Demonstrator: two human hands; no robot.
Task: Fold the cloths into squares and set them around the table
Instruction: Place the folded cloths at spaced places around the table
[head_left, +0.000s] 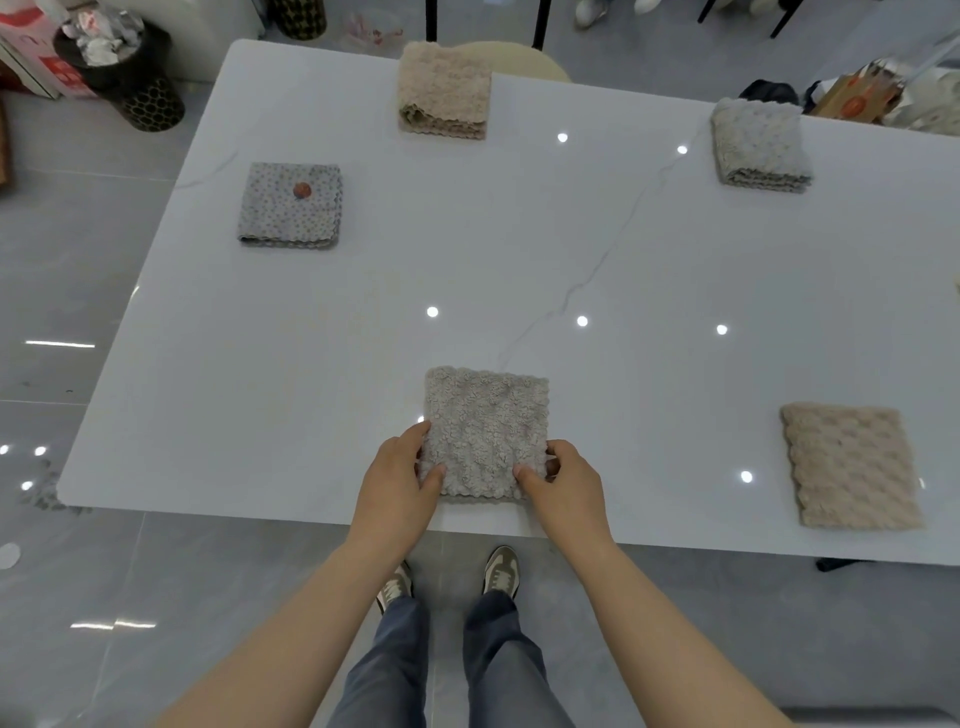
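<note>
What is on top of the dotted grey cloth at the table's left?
A small round reddish spot sits on the dotted grey cloth, toward its far edge; object or print, I cannot tell. The table under it is hidden.

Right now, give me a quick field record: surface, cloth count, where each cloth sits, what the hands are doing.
surface: white table
cloths folded: five
in hand: grey cloth, at near edge
left hand: pinches its near-left corner
right hand: pinches its near-right corner
left side: dotted cloth
far edge: far beige cloth
far right: pale grey cloth
near right: near beige cloth
</note>
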